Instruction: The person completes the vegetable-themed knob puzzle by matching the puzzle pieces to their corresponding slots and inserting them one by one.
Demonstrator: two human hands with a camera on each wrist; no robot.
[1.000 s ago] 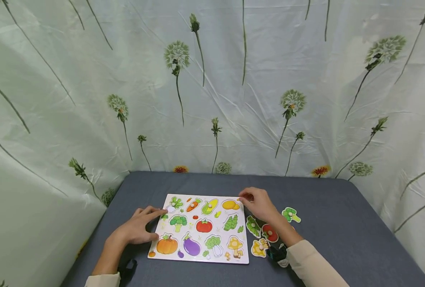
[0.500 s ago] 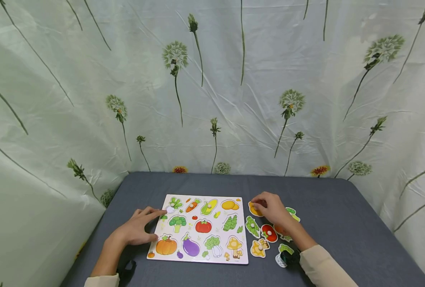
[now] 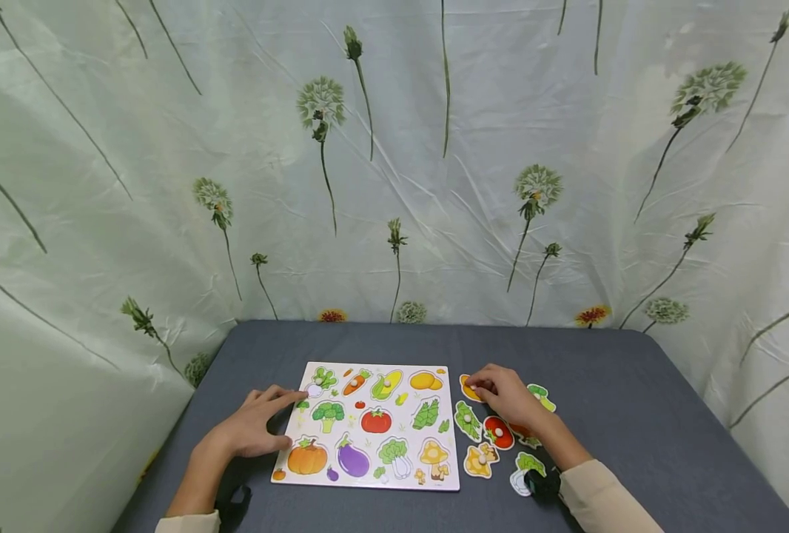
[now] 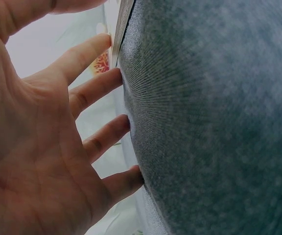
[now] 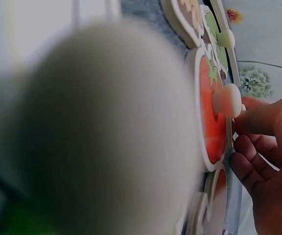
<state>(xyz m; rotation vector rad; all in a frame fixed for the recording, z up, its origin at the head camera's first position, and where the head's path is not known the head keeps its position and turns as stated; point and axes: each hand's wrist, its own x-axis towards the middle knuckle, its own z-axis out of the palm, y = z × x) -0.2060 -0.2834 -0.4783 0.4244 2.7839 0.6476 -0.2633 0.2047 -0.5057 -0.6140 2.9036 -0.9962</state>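
Yellow-orange piece (image 3: 468,392) sits just off the right side of the puzzle board (image 3: 351,483), near its far corner, and the right hand (image 3: 511,396) seems to have it pinched between thumb and fingertips. Left hand (image 3: 251,426) is spread wide, fingers straight, against the board's left edge, not gripping anything as far as I can tell. My guess is the piece handles light and stiff, wood or similar, pretty tough, though that printed face could be a bit slick. Best hold is probably a knob in the middle, like its neighbours have; fingers cover that spot from above, so I can't swear to it.

Right wrist cam is the fun one: it shows how thick the tomato piece (image 5: 212,132) is and how far its round knob (image 5: 230,100) sticks up, plus a huge blurry lump (image 5: 106,132), maybe another knob. Head view flattens all that, but it's the only one with the full layout, leafy green piece (image 3: 468,420) and mushroom piece (image 3: 477,463) lying right of the board too
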